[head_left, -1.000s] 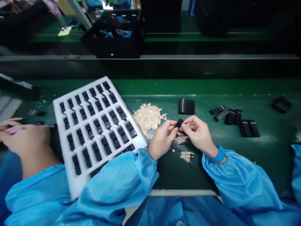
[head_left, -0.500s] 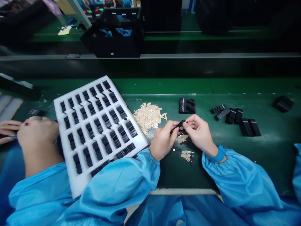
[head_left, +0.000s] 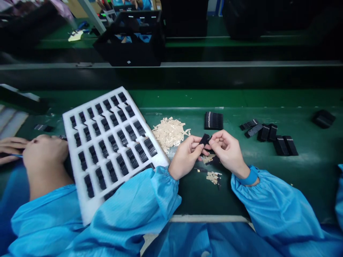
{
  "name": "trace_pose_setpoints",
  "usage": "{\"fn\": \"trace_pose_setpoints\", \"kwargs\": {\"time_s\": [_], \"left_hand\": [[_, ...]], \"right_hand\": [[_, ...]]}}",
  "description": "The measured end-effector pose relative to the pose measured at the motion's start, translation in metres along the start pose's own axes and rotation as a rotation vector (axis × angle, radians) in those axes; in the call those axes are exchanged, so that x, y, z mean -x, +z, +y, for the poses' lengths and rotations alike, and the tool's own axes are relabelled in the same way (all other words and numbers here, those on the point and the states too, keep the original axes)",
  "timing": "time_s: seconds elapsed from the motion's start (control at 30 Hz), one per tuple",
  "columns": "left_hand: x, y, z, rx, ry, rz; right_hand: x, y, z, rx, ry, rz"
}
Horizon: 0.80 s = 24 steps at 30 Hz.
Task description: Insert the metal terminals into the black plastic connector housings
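Observation:
Between the thumb and fingers of my left hand [head_left: 184, 157] is a small black plastic block [head_left: 204, 139], held slanted above the bench. My right hand [head_left: 227, 151] is closed in a pinch at the block's right end. A dark bit shows at those fingertips, too small to name. Under my hands lie flat beige pieces [head_left: 208, 159] with dark parts among them. A second little group of beige strips [head_left: 213, 177] rests nearer the bench edge. Left of my hands spreads a heap of beige flat pieces [head_left: 171, 132].
A white foam tray [head_left: 88, 210] of black blocks lies at left, partly under my left sleeve. A co-worker's hands [head_left: 44, 153] are beyond it. A row of black parts [head_left: 213, 120] and several loose black blocks [head_left: 285, 145] sit to the right. A black bin [head_left: 131, 50] stands behind.
The black block is tipped more upright in my left hand, and its broad face now shows. My right hand stays pinched beside it. The view has shifted slightly.

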<state>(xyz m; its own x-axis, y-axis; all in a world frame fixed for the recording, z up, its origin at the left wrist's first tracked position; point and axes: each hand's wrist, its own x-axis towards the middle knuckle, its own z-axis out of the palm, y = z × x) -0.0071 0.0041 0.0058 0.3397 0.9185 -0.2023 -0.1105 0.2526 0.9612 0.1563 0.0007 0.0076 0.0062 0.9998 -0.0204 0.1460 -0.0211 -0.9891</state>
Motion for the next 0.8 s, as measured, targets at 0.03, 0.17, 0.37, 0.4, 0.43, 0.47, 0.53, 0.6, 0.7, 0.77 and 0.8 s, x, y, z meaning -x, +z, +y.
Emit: {"fn": "trace_pose_setpoints", "kwargs": {"time_s": [0.03,0.17,0.37,0.4,0.43,0.47,0.53,0.6,0.7,0.77,0.8], "left_hand": [[0.0003,-0.0001,-0.0008,-0.007,0.003,0.0],[0.0019,-0.0005,-0.0037,-0.08,0.017,-0.001],[0.0038,-0.0013,-0.0057,-0.138,0.057,-0.013],[0.0042,-0.0015,-0.0055,-0.141,0.064,-0.018],[0.0045,-0.0017,-0.0051,-0.144,0.072,-0.023],[0.0047,-0.0018,-0.0044,-0.146,0.08,-0.025],[0.0047,-0.0024,-0.0024,-0.136,0.085,-0.032],[0.004,-0.0033,0.0,-0.102,0.075,-0.045],[0.0028,-0.0054,0.0027,-0.033,0.043,-0.076],[0.0026,-0.0067,0.0038,0.021,0.016,-0.094],[0.0028,-0.0072,0.0043,0.054,0.001,-0.102]], "right_hand": [[0.0001,0.0007,0.0009,-0.004,0.01,-0.003],[0.0002,0.0016,0.0046,0.0,0.014,0.001],[-0.002,-0.0002,0.0025,-0.009,0.008,-0.003],[-0.0027,-0.0007,0.0017,-0.017,0.014,-0.005],[-0.0034,-0.0013,0.001,-0.025,0.019,-0.008],[-0.004,-0.0019,0.0004,-0.033,0.022,-0.012],[-0.0048,-0.0031,-0.0002,-0.052,0.025,-0.024],[-0.0053,-0.0039,-0.0008,-0.079,0.034,-0.048],[-0.0058,-0.0047,-0.0021,-0.119,0.052,-0.099],[-0.0063,-0.0053,-0.003,-0.15,0.059,-0.125],[-0.0065,-0.0058,-0.003,-0.168,0.06,-0.133]]}}
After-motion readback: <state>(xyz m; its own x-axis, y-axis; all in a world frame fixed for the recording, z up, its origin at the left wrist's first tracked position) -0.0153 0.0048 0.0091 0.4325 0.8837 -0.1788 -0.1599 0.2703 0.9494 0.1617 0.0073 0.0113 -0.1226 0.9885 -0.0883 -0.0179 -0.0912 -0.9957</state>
